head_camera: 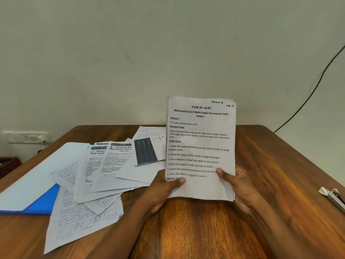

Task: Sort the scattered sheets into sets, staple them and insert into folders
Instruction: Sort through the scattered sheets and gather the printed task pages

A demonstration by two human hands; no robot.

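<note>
I hold a thin set of printed sheets (200, 143) upright above the wooden desk (280, 165); its top page is headed "TASK ID: 3649". My left hand (164, 189) grips the set's lower left edge with the thumb on the front. At the lower right edge my right hand (237, 184) grips it the same way. Several loose printed and handwritten sheets (104, 174) lie overlapping on the desk to the left. A blue folder (44, 200) lies at the far left, partly under a white sheet. A metal stapler (334, 197) sits at the desk's right edge.
A pale wall rises behind the desk. On it, at the left, is a white socket plate (28, 137). A dark cable (309, 94) runs down the wall at the right. A dark red object (7, 163) sits off the desk's left side.
</note>
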